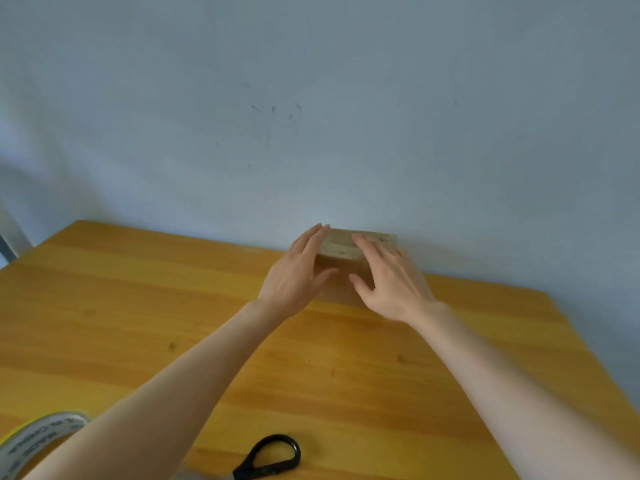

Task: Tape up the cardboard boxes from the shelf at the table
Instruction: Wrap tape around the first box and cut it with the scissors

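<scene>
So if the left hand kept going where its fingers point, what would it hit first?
Probably the wall behind the cardboard box; the left hand lies along the box's side. Depth is unclear.

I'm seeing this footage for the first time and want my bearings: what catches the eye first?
The left hand and right hand lie with straight fingers against a small brown cardboard box at the far edge of the yellow wooden table, by the pale blue-grey wall. At the near edge lie a white printed roll of tape, far left, and black-handled scissors.
</scene>
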Motion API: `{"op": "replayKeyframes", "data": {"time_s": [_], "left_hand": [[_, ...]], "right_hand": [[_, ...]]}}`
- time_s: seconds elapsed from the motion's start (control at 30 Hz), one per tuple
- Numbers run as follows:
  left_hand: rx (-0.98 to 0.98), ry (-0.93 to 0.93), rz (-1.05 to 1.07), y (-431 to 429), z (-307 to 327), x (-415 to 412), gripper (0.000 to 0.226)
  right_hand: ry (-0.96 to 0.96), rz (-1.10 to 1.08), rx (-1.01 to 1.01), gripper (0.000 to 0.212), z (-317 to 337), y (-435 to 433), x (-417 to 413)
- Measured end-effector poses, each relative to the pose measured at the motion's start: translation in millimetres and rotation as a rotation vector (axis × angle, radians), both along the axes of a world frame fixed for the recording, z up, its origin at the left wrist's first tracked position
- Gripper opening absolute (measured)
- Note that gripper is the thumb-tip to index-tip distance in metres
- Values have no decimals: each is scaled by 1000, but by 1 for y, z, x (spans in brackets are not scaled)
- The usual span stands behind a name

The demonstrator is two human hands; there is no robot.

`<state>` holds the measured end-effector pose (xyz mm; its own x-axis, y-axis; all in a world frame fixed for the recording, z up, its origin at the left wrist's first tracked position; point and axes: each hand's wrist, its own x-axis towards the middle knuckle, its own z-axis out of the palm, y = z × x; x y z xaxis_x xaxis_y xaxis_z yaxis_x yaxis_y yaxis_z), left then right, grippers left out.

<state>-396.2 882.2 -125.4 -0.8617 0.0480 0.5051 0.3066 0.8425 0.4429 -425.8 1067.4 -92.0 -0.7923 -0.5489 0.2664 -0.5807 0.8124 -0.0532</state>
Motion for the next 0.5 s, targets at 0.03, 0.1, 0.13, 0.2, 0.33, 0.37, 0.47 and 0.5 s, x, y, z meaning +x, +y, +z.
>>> {"op": "replayKeyframes", "data": {"time_s": [0.03,0.1,0.13,0.2,0.33,0.37,0.47,0.5], "left_hand": [[46,9,13,-4,3,2,63],[55,-17,43,-16,12,6,57],[33,-50,57,-24,18,9,56],[-29,-138,86,-40,34,17,54],[-152,-293,129,-71,80,49,53],[-166,-325,147,-79,93,60,52],[-172,-417,221,-100,133,95,52],[-158,-440,252,-107,145,108,52]], "right_hand": [[-5,1,-7,67,5,-5,-1],[-24,5,-14,65,16,-16,-1],[-43,7,-11,64,22,-22,1],[-87,16,9,63,36,-33,6],[-195,61,82,63,77,-56,22],[-218,80,89,63,88,-63,27],[-290,148,95,64,123,-90,43],[-310,179,95,64,134,-100,49]]}}
